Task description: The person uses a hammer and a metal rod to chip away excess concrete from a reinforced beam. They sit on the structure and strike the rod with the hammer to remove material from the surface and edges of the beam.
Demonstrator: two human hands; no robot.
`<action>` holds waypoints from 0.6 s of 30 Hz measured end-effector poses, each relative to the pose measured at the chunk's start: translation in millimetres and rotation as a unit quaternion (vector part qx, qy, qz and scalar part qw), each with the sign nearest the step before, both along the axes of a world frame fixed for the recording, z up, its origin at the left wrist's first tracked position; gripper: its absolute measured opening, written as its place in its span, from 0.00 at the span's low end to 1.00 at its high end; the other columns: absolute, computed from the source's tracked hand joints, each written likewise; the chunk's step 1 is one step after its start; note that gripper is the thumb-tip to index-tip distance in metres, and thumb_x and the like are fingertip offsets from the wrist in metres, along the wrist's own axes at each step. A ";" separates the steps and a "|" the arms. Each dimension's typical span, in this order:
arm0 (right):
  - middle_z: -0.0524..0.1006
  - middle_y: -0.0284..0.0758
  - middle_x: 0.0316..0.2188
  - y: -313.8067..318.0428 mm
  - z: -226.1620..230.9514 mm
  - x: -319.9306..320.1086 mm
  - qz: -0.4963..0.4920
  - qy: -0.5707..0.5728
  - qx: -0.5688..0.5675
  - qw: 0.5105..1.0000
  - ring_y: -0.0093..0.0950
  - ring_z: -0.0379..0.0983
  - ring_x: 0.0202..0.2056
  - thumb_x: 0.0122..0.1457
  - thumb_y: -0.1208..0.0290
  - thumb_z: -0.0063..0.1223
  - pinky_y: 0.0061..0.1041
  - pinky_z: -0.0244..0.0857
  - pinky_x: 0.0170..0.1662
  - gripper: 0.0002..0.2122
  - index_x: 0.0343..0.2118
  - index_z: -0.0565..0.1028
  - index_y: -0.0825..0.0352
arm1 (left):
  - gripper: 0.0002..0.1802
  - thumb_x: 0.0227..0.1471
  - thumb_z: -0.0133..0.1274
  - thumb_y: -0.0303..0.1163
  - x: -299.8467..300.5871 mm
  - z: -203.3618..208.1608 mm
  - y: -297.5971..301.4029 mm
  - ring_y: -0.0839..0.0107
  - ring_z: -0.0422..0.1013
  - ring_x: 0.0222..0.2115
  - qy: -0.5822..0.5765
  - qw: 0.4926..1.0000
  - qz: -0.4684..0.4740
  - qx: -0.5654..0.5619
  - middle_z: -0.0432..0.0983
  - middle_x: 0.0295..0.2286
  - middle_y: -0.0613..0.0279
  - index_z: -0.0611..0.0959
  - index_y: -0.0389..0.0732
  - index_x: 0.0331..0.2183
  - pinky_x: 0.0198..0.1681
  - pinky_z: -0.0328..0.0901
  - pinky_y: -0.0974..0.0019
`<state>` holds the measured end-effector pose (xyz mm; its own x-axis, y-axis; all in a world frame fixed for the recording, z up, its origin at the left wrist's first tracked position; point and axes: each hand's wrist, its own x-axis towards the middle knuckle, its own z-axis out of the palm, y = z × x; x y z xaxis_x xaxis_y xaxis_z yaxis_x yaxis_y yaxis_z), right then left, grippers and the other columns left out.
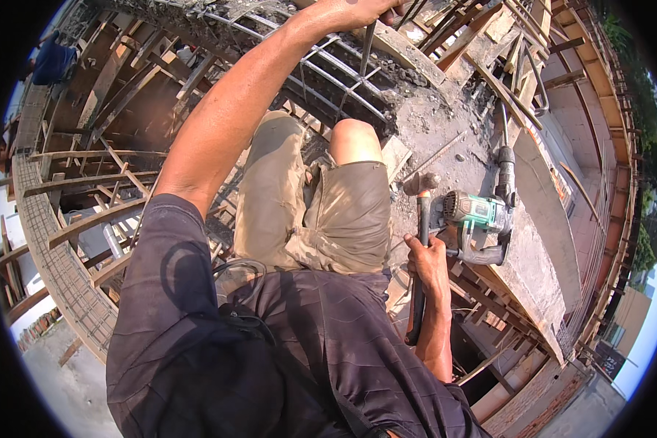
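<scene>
Wore a dark purplish-black short-sleeved shirt (pixel 358 321), wrinkled, with thin slanting lines. Had a black strap or cord (pixel 250 320) over the front. Wore creased khaki-brown pants (pixel 350 208), ending above the right knee (pixel 355 141). Showed bare left hand (pixel 365 10), right hand (pixel 430 266).

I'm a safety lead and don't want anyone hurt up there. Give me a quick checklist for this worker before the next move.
1. Hammer gripped: ok, the right hand is wrapped around its handle.
2. Left hand secure on the dark bar: cannot tell, the upper edge of the picture cuts the hand off.
3. Power drill out of both hands: ok, it lies to the right.
4. Gloves on: not ok, the hands are bare.
5. Surface free of loose rubble: not ok, pieces lie ahead.
6. Feet firmly placed: cannot tell, they are not clearly visible.
</scene>
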<state>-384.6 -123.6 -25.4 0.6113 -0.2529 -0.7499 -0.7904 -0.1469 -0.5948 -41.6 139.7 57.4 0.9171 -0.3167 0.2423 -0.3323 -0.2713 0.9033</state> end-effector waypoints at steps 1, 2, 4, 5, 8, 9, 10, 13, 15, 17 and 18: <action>0.63 0.24 0.13 3.0 3.7 -1.6 0.004 0.001 -0.001 1.000 0.16 0.57 0.12 0.58 0.66 0.58 0.21 0.50 0.14 0.12 0.24 0.68 0.65 | 0.20 0.59 0.54 0.45 -1.5 -1.4 -1.8 0.72 0.72 0.21 -0.006 1.000 -0.001 -0.008 0.77 0.20 0.61 0.83 0.35 0.31 0.24 0.67 0.67; 0.63 0.24 0.13 5.6 3.8 -4.6 0.008 -0.002 -0.007 1.000 0.16 0.57 0.12 0.58 0.66 0.58 0.21 0.49 0.14 0.12 0.24 0.68 0.66 | 0.19 0.59 0.54 0.44 -3.3 -8.7 -1.4 0.72 0.72 0.21 -0.040 0.999 -0.008 -0.018 0.76 0.19 0.61 0.83 0.36 0.31 0.24 0.67 0.67; 0.63 0.24 0.13 5.8 3.6 -13.1 0.008 -0.010 -0.027 1.000 0.16 0.57 0.12 0.58 0.66 0.59 0.21 0.49 0.15 0.12 0.25 0.68 0.66 | 0.18 0.59 0.53 0.43 2.4 -30.0 -9.9 0.72 0.72 0.21 -0.052 0.998 -0.036 -0.008 0.76 0.19 0.61 0.83 0.37 0.31 0.25 0.67 0.67; 0.64 0.24 0.12 7.5 7.4 -15.5 0.011 -0.019 -0.028 0.999 0.16 0.57 0.12 0.58 0.66 0.59 0.21 0.49 0.15 0.12 0.24 0.69 0.66 | 0.25 0.62 0.48 0.51 0.3 -47.6 -12.9 0.73 0.75 0.27 -0.084 0.995 -0.027 0.049 0.77 0.21 0.64 0.84 0.38 0.32 0.31 0.68 0.64; 0.64 0.25 0.12 19.6 23.5 -18.0 0.027 -0.036 -0.058 0.997 0.16 0.58 0.13 0.58 0.64 0.59 0.21 0.49 0.16 0.14 0.23 0.69 0.66 | 0.25 0.62 0.49 0.51 -13.1 -67.2 -15.5 0.71 0.74 0.26 -0.106 0.993 -0.036 0.044 0.77 0.20 0.62 0.84 0.38 0.30 0.30 0.67 0.61; 0.64 0.25 0.13 23.1 30.5 -16.7 0.031 -0.044 -0.064 0.996 0.16 0.58 0.13 0.58 0.64 0.59 0.21 0.49 0.16 0.14 0.23 0.69 0.66 | 0.24 0.62 0.49 0.50 -13.8 -67.0 -13.2 0.70 0.74 0.25 -0.107 0.992 -0.035 0.060 0.78 0.21 0.61 0.84 0.38 0.31 0.29 0.67 0.60; 0.65 0.25 0.13 26.1 37.5 -14.4 0.035 -0.052 -0.070 0.996 0.16 0.58 0.13 0.58 0.64 0.59 0.21 0.49 0.16 0.14 0.23 0.69 0.66 | 0.24 0.62 0.49 0.50 -14.3 -66.7 -12.6 0.69 0.74 0.25 -0.092 0.993 -0.034 0.062 0.78 0.21 0.60 0.84 0.37 0.32 0.29 0.67 0.60; 0.65 0.25 0.13 39.3 77.4 2.6 0.045 -0.093 -0.095 0.990 0.14 0.57 0.14 0.58 0.66 0.58 0.19 0.49 0.18 0.12 0.24 0.69 0.67 | 0.24 0.62 0.48 0.48 -16.8 -60.2 -16.9 0.66 0.76 0.25 -0.083 0.994 -0.054 0.054 0.78 0.21 0.57 0.84 0.36 0.33 0.30 0.68 0.59; 0.65 0.24 0.13 45.5 108.0 20.4 0.031 -0.143 -0.107 0.983 0.14 0.57 0.14 0.58 0.66 0.59 0.19 0.49 0.17 0.12 0.25 0.70 0.66 | 0.23 0.62 0.50 0.47 -11.2 -61.1 -16.0 0.65 0.77 0.27 -0.097 0.991 -0.057 0.075 0.79 0.22 0.55 0.84 0.36 0.34 0.32 0.69 0.57; 0.65 0.24 0.12 64.4 141.6 41.2 0.003 -0.286 -0.115 0.951 0.13 0.56 0.12 0.60 0.67 0.59 0.18 0.48 0.14 0.12 0.24 0.70 0.65 | 0.22 0.61 0.50 0.47 -8.2 -54.9 -13.8 0.64 0.77 0.27 -0.081 0.989 -0.063 0.104 0.79 0.22 0.55 0.84 0.35 0.35 0.32 0.69 0.56; 0.64 0.24 0.12 70.1 152.8 52.1 -0.010 -0.361 -0.097 0.928 0.13 0.55 0.11 0.61 0.67 0.58 0.18 0.47 0.14 0.12 0.24 0.70 0.65 | 0.22 0.61 0.51 0.47 -11.2 -52.9 -12.4 0.64 0.78 0.27 -0.072 0.991 -0.058 0.100 0.79 0.22 0.55 0.84 0.35 0.35 0.32 0.70 0.56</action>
<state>-332.5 -53.5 127.4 0.9302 -0.3564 -0.0874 -0.2009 -0.2954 -0.9340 -52.8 127.4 4.5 0.8316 -0.4737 0.2899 -0.4939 -0.3923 0.7760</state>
